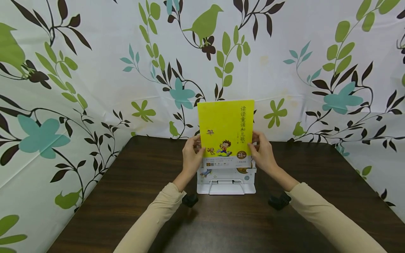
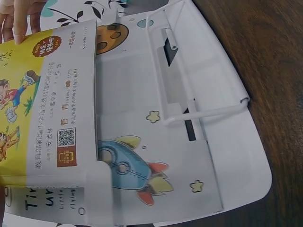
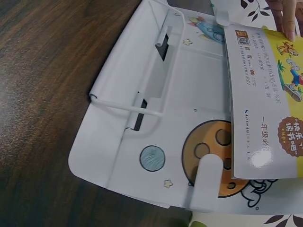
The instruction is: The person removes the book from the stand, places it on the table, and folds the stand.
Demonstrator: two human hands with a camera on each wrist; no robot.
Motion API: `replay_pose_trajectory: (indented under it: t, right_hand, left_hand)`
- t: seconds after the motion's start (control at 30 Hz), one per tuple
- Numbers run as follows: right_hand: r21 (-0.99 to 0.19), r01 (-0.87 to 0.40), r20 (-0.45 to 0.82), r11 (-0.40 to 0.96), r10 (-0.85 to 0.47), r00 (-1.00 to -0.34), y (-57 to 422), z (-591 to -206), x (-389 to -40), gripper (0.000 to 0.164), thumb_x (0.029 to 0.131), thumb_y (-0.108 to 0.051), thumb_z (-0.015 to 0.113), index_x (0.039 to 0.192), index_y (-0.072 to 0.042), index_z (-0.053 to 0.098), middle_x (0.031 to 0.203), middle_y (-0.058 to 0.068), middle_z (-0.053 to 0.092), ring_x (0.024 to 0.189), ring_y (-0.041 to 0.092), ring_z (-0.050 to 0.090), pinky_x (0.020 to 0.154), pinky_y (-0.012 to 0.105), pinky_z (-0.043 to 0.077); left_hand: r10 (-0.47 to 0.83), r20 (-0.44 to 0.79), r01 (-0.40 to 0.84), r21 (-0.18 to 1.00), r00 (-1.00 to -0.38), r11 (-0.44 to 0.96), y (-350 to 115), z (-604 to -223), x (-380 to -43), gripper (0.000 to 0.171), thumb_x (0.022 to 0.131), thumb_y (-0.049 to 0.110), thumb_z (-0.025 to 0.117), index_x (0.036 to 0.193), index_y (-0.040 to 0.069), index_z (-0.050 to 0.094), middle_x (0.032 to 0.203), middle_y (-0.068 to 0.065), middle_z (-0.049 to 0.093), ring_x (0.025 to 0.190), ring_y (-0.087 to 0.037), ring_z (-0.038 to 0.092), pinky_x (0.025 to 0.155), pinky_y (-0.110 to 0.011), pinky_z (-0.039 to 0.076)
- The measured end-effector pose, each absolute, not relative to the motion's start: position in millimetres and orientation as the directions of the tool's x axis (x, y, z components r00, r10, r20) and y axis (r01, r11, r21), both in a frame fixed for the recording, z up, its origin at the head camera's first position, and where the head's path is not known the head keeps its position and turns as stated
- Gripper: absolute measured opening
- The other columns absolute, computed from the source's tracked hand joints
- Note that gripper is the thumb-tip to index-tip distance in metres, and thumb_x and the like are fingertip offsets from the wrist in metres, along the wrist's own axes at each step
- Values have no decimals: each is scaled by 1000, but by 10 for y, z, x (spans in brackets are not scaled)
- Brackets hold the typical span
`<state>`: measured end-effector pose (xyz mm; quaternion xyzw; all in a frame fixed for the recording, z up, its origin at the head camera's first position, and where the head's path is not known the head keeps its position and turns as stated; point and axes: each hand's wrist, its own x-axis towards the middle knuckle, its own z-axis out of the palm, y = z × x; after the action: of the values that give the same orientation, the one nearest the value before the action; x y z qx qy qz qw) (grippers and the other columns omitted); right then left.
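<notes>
A yellow book (image 1: 226, 126) with a white lower band and cartoon children on its cover stands upright in front of a white book stand (image 1: 226, 188). My left hand (image 1: 192, 154) grips the book's left edge, thumb on the cover and fingers behind. On the opposite edge, my right hand (image 1: 263, 151) pinches it the same way. The stand's back plate, printed with a rocket (image 2: 128, 165) and an orange planet (image 3: 208, 146), shows below the book. A white tab (image 3: 208, 182) of the stand lies just below the book's lower edge in the right wrist view.
The stand rests on a dark wooden table (image 1: 152, 165). A white wire frame (image 2: 203, 115) is on the stand's front part. Behind the table hangs a white cloth (image 1: 104, 84) printed with leaves, birds and flowers. Black wrist devices (image 1: 279, 201) sit under both sleeves.
</notes>
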<state>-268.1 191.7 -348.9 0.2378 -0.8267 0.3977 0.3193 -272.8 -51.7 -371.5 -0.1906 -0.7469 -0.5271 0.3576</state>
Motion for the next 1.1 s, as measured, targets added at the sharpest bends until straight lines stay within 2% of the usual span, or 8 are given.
replay_pose_trajectory:
  t: [0.2,0.43,0.63,0.8,1.1]
  right_hand:
    - [-502,-663,742,556,-116,-660,1943,-3422,-2666,44,79,13,59,120,11,43,94,18,53,82,24,55,64,12,46]
    - [-557,-635,727,535,-55,-684,2007,-3410,-2587,45,79,11,60,121,8,44,96,20,53,81,27,55,64,5,41]
    - [-644,-546,643,536,-8,-765,2063,-3468,-2476,42,81,10,58,120,7,43,97,19,54,80,15,52,62,7,41]
    - [-658,-504,606,560,-3,-795,2126,-3494,-2377,41,82,9,57,120,7,43,97,17,54,80,5,49,62,8,42]
    - [-680,-419,545,602,33,-838,2218,-3482,-2264,43,81,10,55,122,8,44,97,18,54,81,18,50,60,10,41]
  left_hand:
    - [-93,762,691,626,-641,362,-487,-3647,-2700,44,72,-13,67,114,-7,55,97,-18,56,83,-25,58,65,-29,53]
    - [-50,776,719,604,-628,344,-420,-3558,-2612,44,73,-14,65,115,-6,55,101,-18,56,84,-26,58,66,-29,53]
    - [1,746,702,626,-666,339,-375,-3572,-2536,46,74,-15,64,117,-4,56,101,-16,56,86,-25,57,67,-27,53]
    - [37,718,690,653,-695,311,-335,-3610,-2492,48,75,-13,64,121,-4,54,107,-16,55,88,-24,56,68,-26,53]
    - [80,684,672,678,-725,297,-217,-3694,-2439,49,75,-14,64,122,-4,53,107,-17,54,86,-25,57,66,-26,52]
